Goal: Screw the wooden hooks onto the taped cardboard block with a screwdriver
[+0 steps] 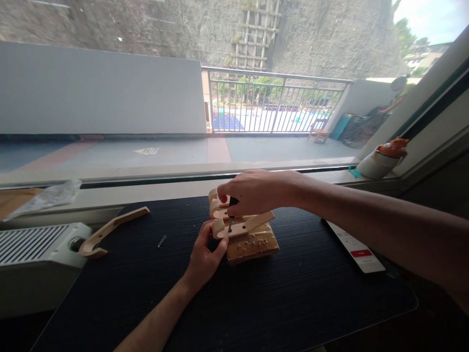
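Note:
My right hand [260,191] is closed around the dark handle of a screwdriver [233,201]. Its shaft points down, with the tip at a hole near the curved end of a pale wooden hook [238,229]. That hook lies across a tape-wrapped brown block [252,248] whose front part is dotted with small holes. With thumb and fingers, my left hand [207,252] grips the hook's rounded end at the block's left edge. A second wooden hook [213,209] lies just behind, partly covered by my right hand.
On the dark table [286,303], another wooden hook [110,227] lies at the left, with a few small screws [161,241] nearer the middle. A phone [361,252] rests under my right forearm. A radiator [40,244] stands at the left; a white container [377,164] is on the sill.

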Demonstrator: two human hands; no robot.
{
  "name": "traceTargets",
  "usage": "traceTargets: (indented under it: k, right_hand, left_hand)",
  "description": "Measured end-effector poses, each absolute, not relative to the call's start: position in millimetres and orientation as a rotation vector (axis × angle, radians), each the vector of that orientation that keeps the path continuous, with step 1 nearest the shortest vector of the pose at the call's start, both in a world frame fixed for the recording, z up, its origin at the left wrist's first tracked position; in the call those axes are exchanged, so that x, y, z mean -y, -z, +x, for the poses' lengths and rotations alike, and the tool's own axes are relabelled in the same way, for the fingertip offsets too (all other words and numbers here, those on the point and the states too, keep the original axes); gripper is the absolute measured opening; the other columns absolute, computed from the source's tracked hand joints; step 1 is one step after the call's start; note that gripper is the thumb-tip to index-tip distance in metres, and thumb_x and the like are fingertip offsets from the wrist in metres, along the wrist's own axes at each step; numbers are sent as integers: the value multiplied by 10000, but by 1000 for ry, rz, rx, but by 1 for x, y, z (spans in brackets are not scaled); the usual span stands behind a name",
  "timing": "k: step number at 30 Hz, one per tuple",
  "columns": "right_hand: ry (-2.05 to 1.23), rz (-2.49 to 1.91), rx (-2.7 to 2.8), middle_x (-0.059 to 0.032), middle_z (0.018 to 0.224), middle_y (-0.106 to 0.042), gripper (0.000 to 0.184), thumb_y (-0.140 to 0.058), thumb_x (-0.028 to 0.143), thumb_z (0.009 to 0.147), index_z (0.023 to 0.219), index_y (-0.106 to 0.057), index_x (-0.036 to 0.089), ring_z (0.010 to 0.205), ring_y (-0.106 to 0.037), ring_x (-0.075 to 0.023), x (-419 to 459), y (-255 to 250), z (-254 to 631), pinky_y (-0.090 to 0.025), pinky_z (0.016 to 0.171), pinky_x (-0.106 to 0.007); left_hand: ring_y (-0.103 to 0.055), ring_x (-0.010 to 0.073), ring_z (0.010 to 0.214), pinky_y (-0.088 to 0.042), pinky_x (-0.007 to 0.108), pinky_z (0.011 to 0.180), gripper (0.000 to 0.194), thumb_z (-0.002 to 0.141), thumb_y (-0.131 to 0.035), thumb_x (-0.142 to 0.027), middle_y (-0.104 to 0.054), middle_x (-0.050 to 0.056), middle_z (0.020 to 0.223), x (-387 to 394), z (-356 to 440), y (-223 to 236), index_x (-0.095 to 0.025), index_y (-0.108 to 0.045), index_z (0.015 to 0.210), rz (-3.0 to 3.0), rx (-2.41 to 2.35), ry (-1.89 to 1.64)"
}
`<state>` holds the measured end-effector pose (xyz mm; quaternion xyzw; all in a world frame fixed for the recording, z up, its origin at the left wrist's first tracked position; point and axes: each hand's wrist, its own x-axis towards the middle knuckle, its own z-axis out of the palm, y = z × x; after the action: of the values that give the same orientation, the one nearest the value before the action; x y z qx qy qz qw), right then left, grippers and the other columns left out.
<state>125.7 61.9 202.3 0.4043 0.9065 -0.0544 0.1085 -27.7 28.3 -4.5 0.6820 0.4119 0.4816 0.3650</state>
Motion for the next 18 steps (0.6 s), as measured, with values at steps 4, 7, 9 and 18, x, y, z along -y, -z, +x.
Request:
traceTargets:
  k: [4, 7, 9, 18]
  right_hand:
    - [162, 1127, -2731, -42, 783, -646, 254, -449, 282, 816, 921, -667, 204, 615, -478, -119, -63, -203, 129, -299, 562, -279]
    - [170, 1082, -2751, -51, 759, -640, 280, -410, 252, 833, 867, -676, 173, 587, -451, -108, -67, -199, 129, -292, 550, -272]
    - [173, 1088, -2764, -54, 740, -633, 297, -394, 263, 841, 849, -672, 158, 571, -433, -101, -69, -195, 129, -288, 548, -267]
    - [299, 1169, -2751, -52, 833, -642, 334, -501, 305, 780, 1079, -612, 209, 600, -461, -103, -67, -203, 137, -301, 537, -250]
  left_hand:
    - [-535, 176, 1015, -394, 304, 936, 263, 781, -557, -217, -554, 25, 1050, -28, -28, 4, -219, -513, 1040, 1748, -1081, -1239]
    - [-532, 176, 1022, -390, 308, 943, 263, 786, -553, -217, -550, 27, 1057, -28, -28, 4, -219, -510, 1046, 1745, -1084, -1233]
    - [-527, 180, 1033, -392, 312, 944, 260, 788, -552, -217, -545, 32, 1064, -28, -28, 4, -217, -510, 1045, 1738, -1081, -1231]
    - [-528, 180, 1036, -390, 314, 948, 270, 785, -554, -210, -549, 33, 1071, -28, -28, 4, -218, -517, 1052, 1744, -1073, -1236]
